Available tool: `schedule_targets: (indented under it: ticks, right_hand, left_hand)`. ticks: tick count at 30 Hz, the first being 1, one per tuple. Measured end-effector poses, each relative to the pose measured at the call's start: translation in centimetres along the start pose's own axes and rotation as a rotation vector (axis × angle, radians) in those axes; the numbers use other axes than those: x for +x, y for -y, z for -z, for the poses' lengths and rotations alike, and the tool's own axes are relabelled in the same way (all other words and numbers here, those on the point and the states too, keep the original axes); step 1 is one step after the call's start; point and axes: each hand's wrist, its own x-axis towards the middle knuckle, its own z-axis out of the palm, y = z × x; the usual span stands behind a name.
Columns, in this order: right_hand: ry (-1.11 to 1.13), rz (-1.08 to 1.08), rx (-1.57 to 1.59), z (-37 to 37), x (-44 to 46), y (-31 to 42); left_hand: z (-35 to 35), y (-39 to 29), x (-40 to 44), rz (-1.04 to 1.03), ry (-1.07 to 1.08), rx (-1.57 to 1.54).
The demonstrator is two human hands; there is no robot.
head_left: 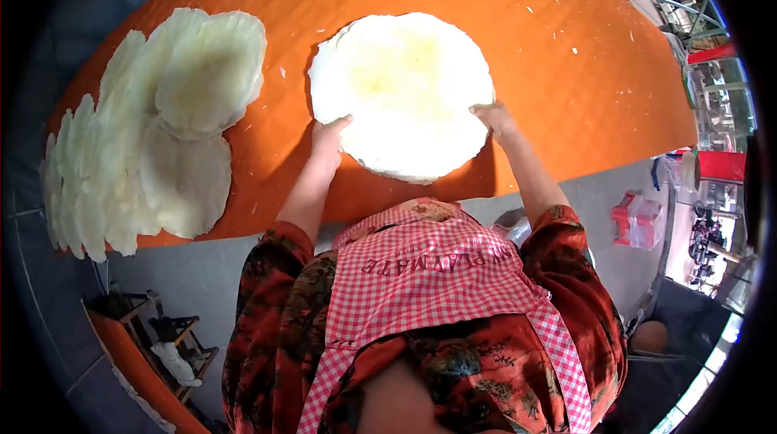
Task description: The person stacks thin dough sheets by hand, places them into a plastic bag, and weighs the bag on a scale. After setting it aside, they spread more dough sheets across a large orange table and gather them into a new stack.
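A thick-looking stack of round, pale, thin wafer sheets [409, 86] lies in front of me on the orange tabletop, bright in the sunlight. Its edge is uneven and its middle slightly yellowish. My left hand [330, 136] grips the near left rim, thumb on top and the other fingers hidden at the side. At the right rim, my right hand [495, 118] holds in the same way, thumb over the edge. More wafer sheets [182, 183] of the same kind lie overlapping in rows at the left end of the table.
The orange table [583, 102] curves around in front of me, with small pale flakes scattered over it. A red basket [637, 220] stands on the floor at right. Below the table's left end is a small wooden rack [174, 341] with things on it.
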Motion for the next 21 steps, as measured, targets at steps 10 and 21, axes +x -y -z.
schedule_targets:
  ticks: [10,21]
  right_hand:
    - [-0.475,0.890,-1.150,-7.6,-5.7,6.3]
    - [0.095,0.784,-1.192,-21.6,-12.0,0.5]
  left_hand:
    - [-1.7,-0.6,-4.9,0.154,0.002,-0.208]
    - [1.1,0.2,-3.3,-0.266,-0.171,0.305]
